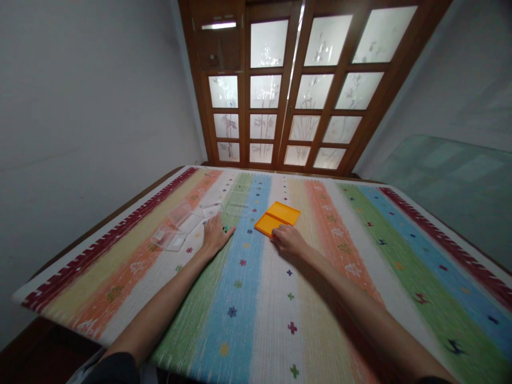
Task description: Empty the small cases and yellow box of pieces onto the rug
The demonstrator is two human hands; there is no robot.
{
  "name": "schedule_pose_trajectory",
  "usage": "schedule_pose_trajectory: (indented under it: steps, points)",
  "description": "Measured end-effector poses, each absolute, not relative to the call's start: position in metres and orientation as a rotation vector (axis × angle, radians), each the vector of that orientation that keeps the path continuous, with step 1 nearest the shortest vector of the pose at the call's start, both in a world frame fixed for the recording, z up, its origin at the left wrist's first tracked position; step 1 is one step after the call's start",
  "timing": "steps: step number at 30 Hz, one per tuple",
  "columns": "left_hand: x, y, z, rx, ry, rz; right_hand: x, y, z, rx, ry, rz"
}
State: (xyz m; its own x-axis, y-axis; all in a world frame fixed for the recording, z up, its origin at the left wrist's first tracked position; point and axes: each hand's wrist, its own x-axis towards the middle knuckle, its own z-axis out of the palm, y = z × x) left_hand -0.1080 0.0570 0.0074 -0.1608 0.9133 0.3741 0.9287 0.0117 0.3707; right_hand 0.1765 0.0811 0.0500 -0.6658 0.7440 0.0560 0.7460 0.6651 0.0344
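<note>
An orange flat case lies open on the striped cloth, near the middle of the table. My right hand rests just below its near edge, fingers curled and touching the case's corner. My left hand lies flat on the cloth, fingers stretched toward several clear plastic boxes. A tiny dark object sits by its fingertips; I cannot make out what it is.
The striped cloth covers the whole table. More clear plastic lids lie farther back. A wooden door with frosted panes stands behind the table. A glass sheet leans at the right wall.
</note>
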Motion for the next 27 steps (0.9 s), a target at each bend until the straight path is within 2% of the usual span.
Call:
schedule_pose_trajectory:
  steps: [16, 27]
  points:
    - [-0.128, 0.043, 0.0, -2.044, -2.272, -0.828, 0.16, 0.096, 0.043, -1.299, -2.808, -0.077]
    - [-0.13, 0.064, -0.003, -2.3, -2.0, -0.959, 0.155, 0.096, 0.044, -1.302, -2.816, -0.076]
